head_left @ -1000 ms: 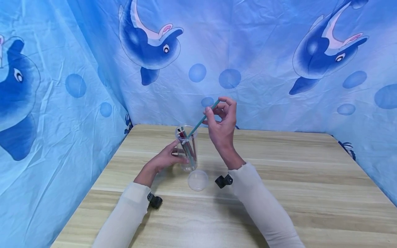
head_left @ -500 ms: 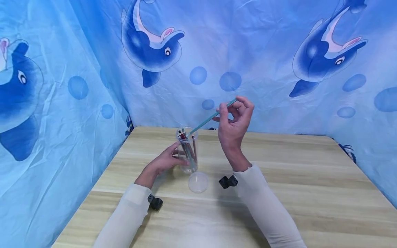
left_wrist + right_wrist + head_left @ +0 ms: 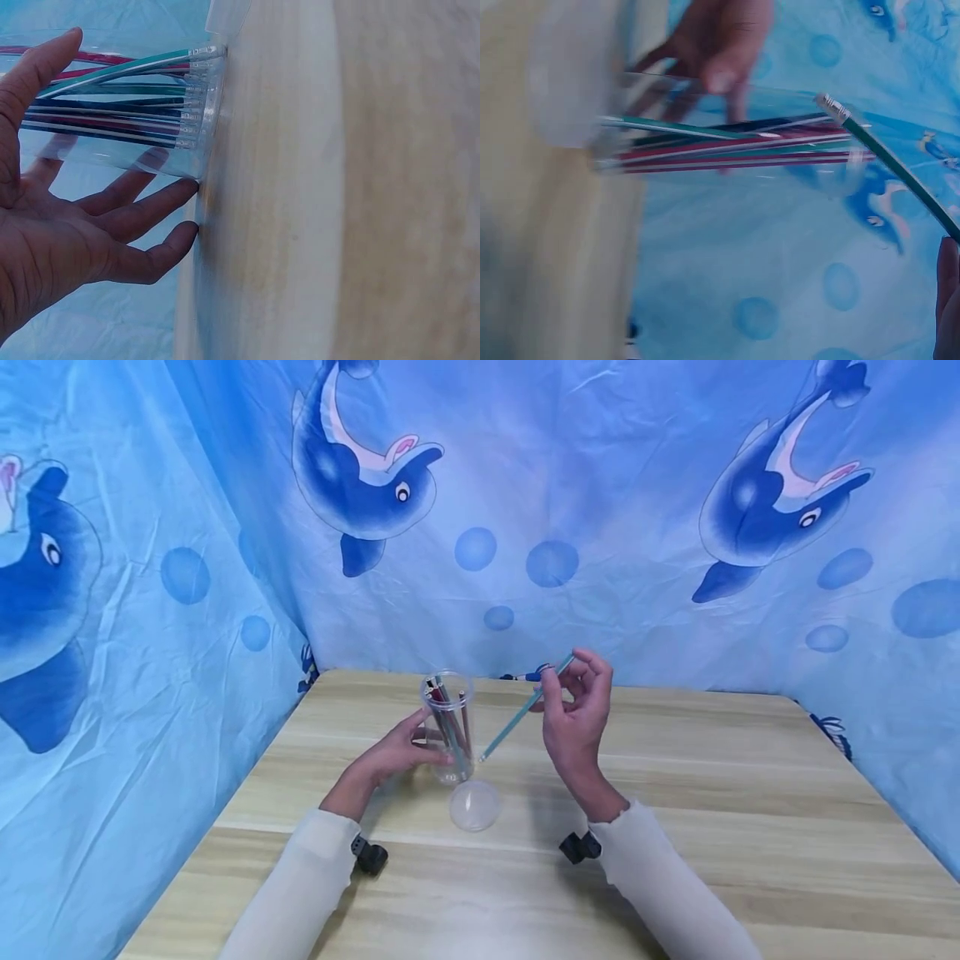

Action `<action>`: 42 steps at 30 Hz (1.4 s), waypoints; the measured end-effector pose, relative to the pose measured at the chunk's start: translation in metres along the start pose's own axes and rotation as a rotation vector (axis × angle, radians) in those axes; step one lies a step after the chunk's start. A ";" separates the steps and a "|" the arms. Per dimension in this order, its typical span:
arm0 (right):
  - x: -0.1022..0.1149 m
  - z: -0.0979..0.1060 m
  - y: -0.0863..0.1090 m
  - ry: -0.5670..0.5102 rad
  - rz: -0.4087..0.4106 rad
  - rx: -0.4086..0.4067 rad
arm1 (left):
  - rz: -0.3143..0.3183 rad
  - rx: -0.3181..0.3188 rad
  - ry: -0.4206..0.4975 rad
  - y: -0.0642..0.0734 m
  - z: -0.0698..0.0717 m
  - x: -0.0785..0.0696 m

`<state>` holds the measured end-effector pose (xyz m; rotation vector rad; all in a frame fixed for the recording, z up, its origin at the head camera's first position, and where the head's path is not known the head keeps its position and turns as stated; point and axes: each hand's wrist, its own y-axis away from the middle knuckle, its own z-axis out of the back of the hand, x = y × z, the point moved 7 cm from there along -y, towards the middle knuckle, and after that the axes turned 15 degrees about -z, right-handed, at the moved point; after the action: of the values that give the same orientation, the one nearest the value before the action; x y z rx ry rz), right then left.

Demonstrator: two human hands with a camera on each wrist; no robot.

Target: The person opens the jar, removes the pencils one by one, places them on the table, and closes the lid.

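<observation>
A clear plastic jar (image 3: 467, 703) stands upright on the table, holding several pencils (image 3: 112, 112) in dark, red and green colours. My left hand (image 3: 397, 753) grips the jar from its left side, thumb in front and fingers around the back. To the right of the jar, my right hand (image 3: 581, 718) pinches a green pencil (image 3: 517, 722) near its upper end. That pencil slants down to the left, its metal-banded lower end beside the jar and outside it. In the right wrist view, little of the right hand shows; the jar is blurred.
A round clear lid (image 3: 475, 806) lies flat on the wooden table (image 3: 712, 793), just in front of the jar. Behind and to the left hangs a blue cloth (image 3: 637, 610) printed with dolphins. Each wrist carries a small black camera (image 3: 370, 857).
My right hand has drawn the green pencil out of the jar, moving right and then down, so the pencil's lower end is now beside the jar. My left hand keeps its hold.
</observation>
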<state>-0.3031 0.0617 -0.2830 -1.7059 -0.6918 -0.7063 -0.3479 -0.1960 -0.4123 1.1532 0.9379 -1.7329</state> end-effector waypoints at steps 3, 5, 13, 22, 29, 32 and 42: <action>-0.014 0.002 0.005 0.028 -0.053 0.040 | 0.005 -0.004 0.004 0.001 0.000 0.002; -0.021 0.003 0.006 0.048 -0.086 0.066 | 0.001 0.001 0.001 0.002 -0.001 0.003; -0.027 0.003 0.008 0.174 -0.219 0.131 | 0.002 -0.001 -0.008 0.001 -0.001 0.001; -0.087 0.016 0.008 0.271 -0.481 0.241 | 0.000 0.001 -0.009 0.001 0.000 -0.002; -0.120 0.012 0.024 0.429 -0.671 0.398 | -0.012 0.004 -0.005 0.002 -0.001 0.000; -0.132 0.011 0.030 0.446 -0.733 0.442 | -0.008 0.003 -0.003 0.002 -0.001 0.002; -0.152 0.017 0.036 0.465 -0.873 0.468 | -0.007 0.003 -0.008 0.002 -0.002 0.000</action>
<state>-0.3726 0.0566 -0.4235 -0.7170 -1.1575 -1.3564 -0.3456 -0.1952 -0.4129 1.1460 0.9359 -1.7439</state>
